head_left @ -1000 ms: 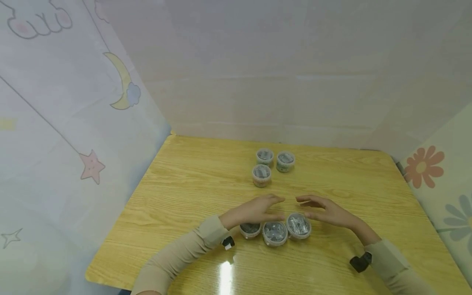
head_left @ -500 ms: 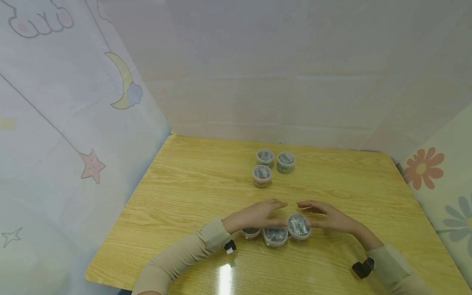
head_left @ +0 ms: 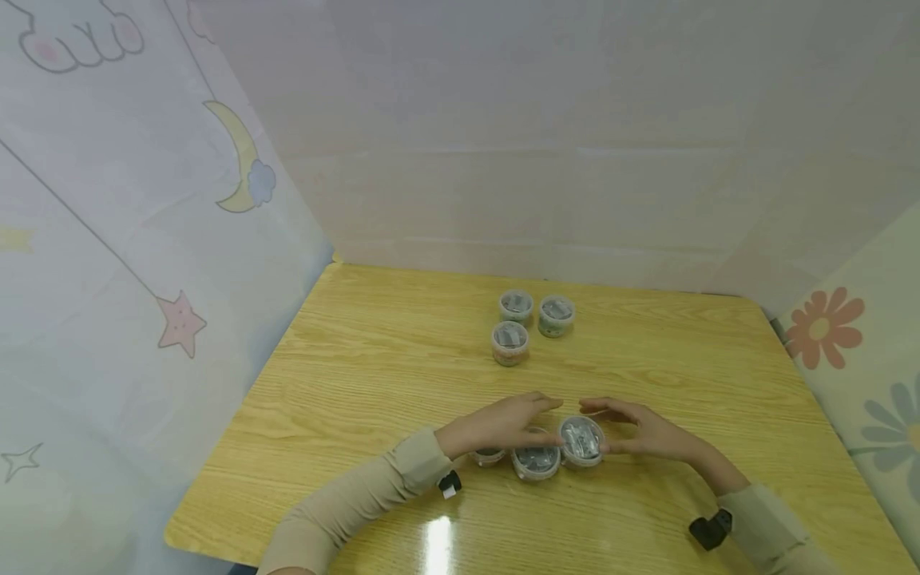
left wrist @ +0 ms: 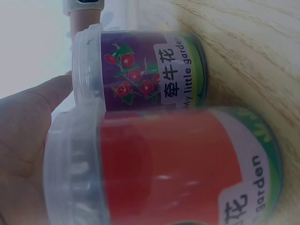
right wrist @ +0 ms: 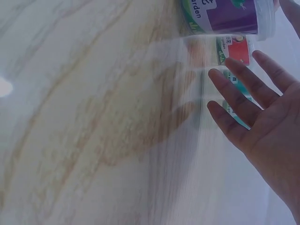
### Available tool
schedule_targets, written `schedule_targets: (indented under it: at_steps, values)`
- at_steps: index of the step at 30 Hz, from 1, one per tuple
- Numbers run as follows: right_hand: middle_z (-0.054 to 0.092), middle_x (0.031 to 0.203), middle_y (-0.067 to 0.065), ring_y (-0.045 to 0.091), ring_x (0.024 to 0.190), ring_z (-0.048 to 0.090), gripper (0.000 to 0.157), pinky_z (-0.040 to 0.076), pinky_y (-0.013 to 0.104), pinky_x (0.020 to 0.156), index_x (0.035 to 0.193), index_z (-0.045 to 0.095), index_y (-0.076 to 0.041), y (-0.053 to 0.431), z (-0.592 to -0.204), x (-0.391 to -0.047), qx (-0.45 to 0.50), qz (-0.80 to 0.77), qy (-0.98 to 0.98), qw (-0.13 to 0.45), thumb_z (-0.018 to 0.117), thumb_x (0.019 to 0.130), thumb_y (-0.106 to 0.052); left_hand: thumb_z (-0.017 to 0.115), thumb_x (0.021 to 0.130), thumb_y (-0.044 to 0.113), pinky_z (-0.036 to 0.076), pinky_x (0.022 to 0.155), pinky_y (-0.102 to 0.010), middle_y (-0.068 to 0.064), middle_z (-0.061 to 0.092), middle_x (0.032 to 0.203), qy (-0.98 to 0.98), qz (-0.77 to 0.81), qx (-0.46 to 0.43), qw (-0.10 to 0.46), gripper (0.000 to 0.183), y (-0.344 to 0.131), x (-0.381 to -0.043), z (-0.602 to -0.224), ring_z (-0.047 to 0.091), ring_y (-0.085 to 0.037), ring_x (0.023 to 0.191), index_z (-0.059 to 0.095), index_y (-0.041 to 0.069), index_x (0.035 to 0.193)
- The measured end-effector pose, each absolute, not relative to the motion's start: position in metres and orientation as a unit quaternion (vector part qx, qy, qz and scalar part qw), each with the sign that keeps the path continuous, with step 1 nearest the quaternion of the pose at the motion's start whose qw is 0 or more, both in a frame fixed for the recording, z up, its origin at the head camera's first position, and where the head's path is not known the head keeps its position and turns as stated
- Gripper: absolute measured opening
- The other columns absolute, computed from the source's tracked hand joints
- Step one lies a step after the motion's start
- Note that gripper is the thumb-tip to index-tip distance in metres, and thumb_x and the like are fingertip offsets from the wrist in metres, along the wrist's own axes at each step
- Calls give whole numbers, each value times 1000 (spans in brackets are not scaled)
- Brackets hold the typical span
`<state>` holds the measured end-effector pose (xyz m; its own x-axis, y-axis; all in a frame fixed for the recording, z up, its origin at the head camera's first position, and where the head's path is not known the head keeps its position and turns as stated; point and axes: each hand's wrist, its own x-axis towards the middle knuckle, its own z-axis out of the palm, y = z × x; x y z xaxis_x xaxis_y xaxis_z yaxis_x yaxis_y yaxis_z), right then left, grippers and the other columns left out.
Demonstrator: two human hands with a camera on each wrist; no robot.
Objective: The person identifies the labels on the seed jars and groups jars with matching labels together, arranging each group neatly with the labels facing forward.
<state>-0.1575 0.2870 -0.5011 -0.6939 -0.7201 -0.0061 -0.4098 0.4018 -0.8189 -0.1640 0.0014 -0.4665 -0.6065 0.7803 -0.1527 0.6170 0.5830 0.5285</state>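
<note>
Pastel wall sheeting (head_left: 93,239) printed with a yellow crescent moon (head_left: 233,152) and pink star (head_left: 181,323) borders a yellow wood-grain table (head_left: 345,367), where a person's left hand (head_left: 501,423), fingers loosely extended and gripping nothing, arches over the round, clear-lidded leftmost tub (head_left: 489,458) and middle tub (head_left: 537,461) of a near row; three more lidded tubs (head_left: 509,351) stand apart, farther back. Ending the row, a purple plastic tub (head_left: 582,439) sits between the hands, beside a right hand (head_left: 650,431) with fingers spread wide; contact is hard to tell. Squaring the row appears in hand; the next move seems to call for gentle inward pressure. Readable: on a red plastic tub (left wrist: 164,164), "花" and "garden," partly cut off; on the purple one, "牵牛花" and "My little garden"
</note>
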Motion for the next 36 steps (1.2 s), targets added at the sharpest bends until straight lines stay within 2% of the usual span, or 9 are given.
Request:
schedule_targets:
  at_steps: [4, 13, 18, 25, 36]
  values:
    - [48, 135, 16, 15, 118, 51, 66, 43, 56, 91, 142, 35, -8, 287, -503, -156, -357, -426, 812, 180, 68, 85, -15, 44, 90, 59, 44, 97, -25, -3, 42, 142, 871, 208, 407, 181, 72, 3, -163, -467, 49, -13, 121, 32, 14, 145]
    - [43, 140, 14, 6, 123, 45, 68, 44, 39, 97, 143, 35, -11, 285, -503, -153, -349, -428, 810, 196, 69, 85, -17, 43, 90, 60, 45, 94, -22, -2, 45, 139, 867, 208, 416, 177, 72, 3, -161, -471, 54, -9, 113, 33, 14, 144]
    - [43, 141, 11, 6, 124, 44, 69, 44, 42, 97, 142, 36, -14, 284, -503, -150, -349, -423, 814, 191, 71, 83, -18, 44, 90, 59, 46, 92, -20, -2, 47, 137, 863, 214, 418, 186, 72, 3, -159, -470, 54, -8, 111, 33, 13, 144]
    - [44, 141, 4, 5, 126, 40, 71, 42, 46, 97, 142, 36, -16, 282, -503, -147, -350, -414, 818, 191, 73, 81, -20, 44, 90, 58, 46, 94, -22, -2, 47, 137, 862, 204, 423, 188, 70, 5, -158, -469, 52, -11, 117, 34, 14, 144]
    - [49, 137, 0, 7, 124, 45, 67, 43, 40, 97, 139, 41, -18, 279, -505, -148, -347, -411, 823, 183, 74, 80, -23, 43, 88, 62, 45, 94, -22, 2, 49, 135, 865, 202, 415, 195, 72, 6, -155, -468, 52, -7, 116, 37, 15, 142]
